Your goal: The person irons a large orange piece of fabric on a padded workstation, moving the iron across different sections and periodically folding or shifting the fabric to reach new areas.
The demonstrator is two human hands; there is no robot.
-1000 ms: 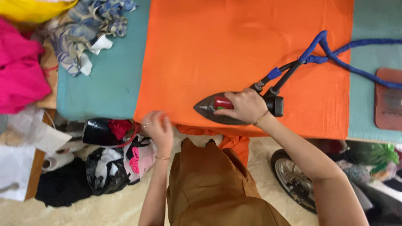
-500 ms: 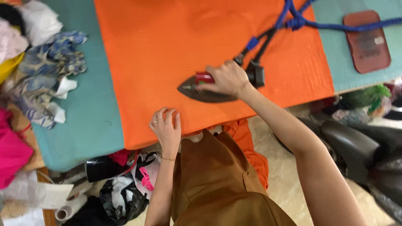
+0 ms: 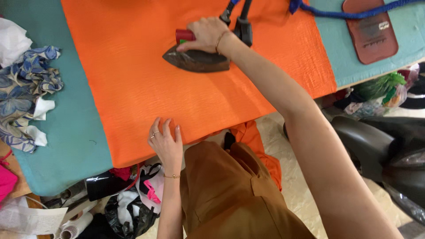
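A large orange cloth (image 3: 146, 84) lies spread over a teal padded ironing table (image 3: 66, 146). My right hand (image 3: 207, 34) grips the red handle of a dark metal iron (image 3: 195, 59), whose sole rests on the cloth, tip pointing left. A blue cord (image 3: 354, 13) runs from the iron's back off to the right. My left hand (image 3: 166, 140) lies flat on the cloth's near edge, fingers spread, pressing it down. Part of the orange cloth hangs over the table edge in front of my brown garment.
A brown iron rest (image 3: 371, 30) sits on the table at top right. A blue floral fabric pile (image 3: 24, 95) and white cloth (image 3: 11, 42) lie at left. Bags, rolls and scraps (image 3: 128, 201) crowd the floor below. A dark scooter (image 3: 385, 146) stands at right.
The iron has slid away from me, farther up the cloth. My left hand stays flat on the near edge. The view has shifted, so the table appears rotated and closer.
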